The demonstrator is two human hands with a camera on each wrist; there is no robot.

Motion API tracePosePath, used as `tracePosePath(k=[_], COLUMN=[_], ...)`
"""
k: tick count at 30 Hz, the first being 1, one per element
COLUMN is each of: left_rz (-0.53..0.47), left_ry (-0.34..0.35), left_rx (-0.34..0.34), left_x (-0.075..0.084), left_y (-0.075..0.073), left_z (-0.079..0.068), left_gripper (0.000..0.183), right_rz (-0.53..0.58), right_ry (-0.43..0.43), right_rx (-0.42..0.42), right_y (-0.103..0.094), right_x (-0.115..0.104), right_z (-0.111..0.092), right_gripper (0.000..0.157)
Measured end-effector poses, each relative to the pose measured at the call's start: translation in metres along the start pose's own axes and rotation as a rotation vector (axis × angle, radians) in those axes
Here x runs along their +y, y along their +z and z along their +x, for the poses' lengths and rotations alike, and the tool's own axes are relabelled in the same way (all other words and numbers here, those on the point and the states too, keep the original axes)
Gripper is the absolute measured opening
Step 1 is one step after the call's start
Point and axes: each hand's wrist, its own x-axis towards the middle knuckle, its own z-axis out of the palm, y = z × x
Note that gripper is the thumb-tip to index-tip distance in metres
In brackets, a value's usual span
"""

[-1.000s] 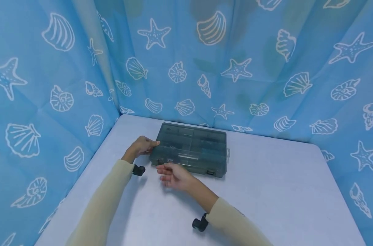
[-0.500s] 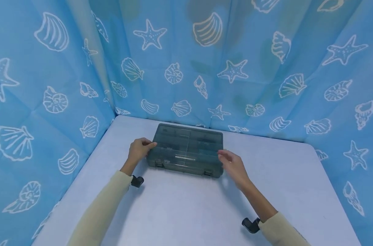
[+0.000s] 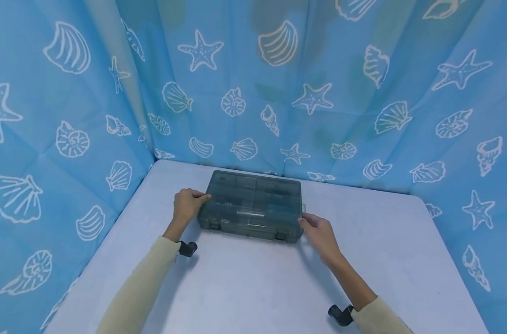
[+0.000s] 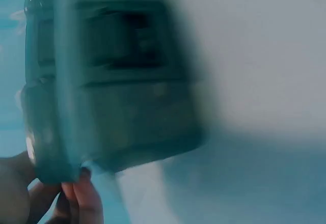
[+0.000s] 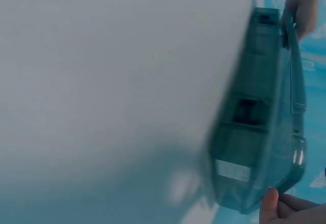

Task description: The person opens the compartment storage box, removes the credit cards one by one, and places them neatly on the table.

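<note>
A dark translucent plastic organizer box (image 3: 253,204) lies flat at the back middle of the table, lid down, its two front latches facing me. My left hand (image 3: 186,204) pinches its left side, thumb over the lid's edge. At the right side, my right hand (image 3: 321,235) pinches the front corner between thumb and fingers. In the left wrist view the box (image 4: 137,112) looms close and blurred, the left fingers (image 4: 87,198) at its lower corner. The right wrist view has the box (image 5: 249,152) on end, with the right thumb (image 5: 270,203) against its near corner.
A white table (image 3: 245,287) carries the box. Blue curtains (image 3: 236,69) printed with shells and starfish stand close behind it and along the sides. Black wrist-camera mounts (image 3: 188,249) hang under both cuffs.
My right hand has moved from the box's front left to its right side and now grips there. The left hand stays on the left side. The view has shifted slightly.
</note>
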Motion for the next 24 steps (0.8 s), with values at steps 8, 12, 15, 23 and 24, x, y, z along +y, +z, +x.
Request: tracePosePath(k=[8, 12, 15, 23, 24], left_rz=[-0.366, -0.555, -0.717, -0.789, -0.795], left_ry=[-0.090, -0.136, -0.158, -0.029, -0.022], left_rx=[-0.030, -0.094, -0.106, -0.078, -0.069], left_x=[0.016, 0.048, 0.059, 0.079, 0.081], left_y=[-0.024, -0.049, -0.055, -0.050, -0.048], left_z=[0.034, 0.028, 0.029, 0.046, 0.049], left_gripper=[0.054, 0.053, 0.054, 0.065, 0.065], right_rz=[0.090, 0.141, 0.168, 0.232, 0.233], right_ry=[0.020, -0.010, -0.055, -0.143, -0.154], right_rx=[0.073, 0.079, 0.064, 0.045, 0.047], right_y=[-0.022, -0.034, -0.040, -0.050, -0.050], right_x=[-0.039, -0.055, -0.062, -0.075, -0.076], right_z=[0.014, 0.028, 0.041, 0.076, 0.081], right_gripper=[0.067, 0.072, 0.072, 0.075, 0.076])
